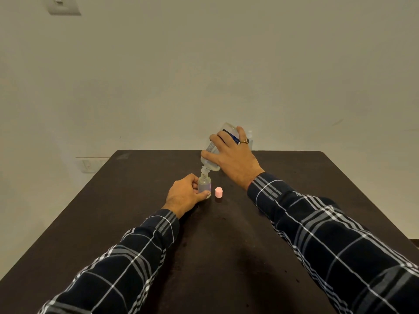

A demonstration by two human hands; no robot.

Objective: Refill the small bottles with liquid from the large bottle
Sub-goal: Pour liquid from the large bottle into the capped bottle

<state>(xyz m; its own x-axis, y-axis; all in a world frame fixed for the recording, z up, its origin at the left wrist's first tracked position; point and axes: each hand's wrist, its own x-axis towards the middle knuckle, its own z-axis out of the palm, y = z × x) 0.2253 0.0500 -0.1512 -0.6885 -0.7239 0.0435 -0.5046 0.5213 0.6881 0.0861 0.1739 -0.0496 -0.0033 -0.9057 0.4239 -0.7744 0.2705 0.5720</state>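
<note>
Now mid-pour: right hand [233, 155] wrapped around tilted large bottle [213, 152], nozzle over small bottle [204, 185] steadied upright on table [136, 200] in left hand [186, 196]'s closed grip, pink cap [218, 192] beside; next, level off before overflow, then recap.

The person wears a long-sleeved, dark navy shirt of soft woven fabric, crossed by a plaid of thin white lines and broader grey bands, with the left sleeve [118, 266] and the right sleeve [335, 241] both reaching down to the wrists. Each sleeve ends in a buttoned-looking cuff where the grey stripes crowd closer together, and a thin edge of red shows just inside the right cuff. The left hand [184, 196] is bare of jewellery, while the right hand [233, 159] carries a gold-coloured ring with a dark stone [245, 140] on one finger.
</note>
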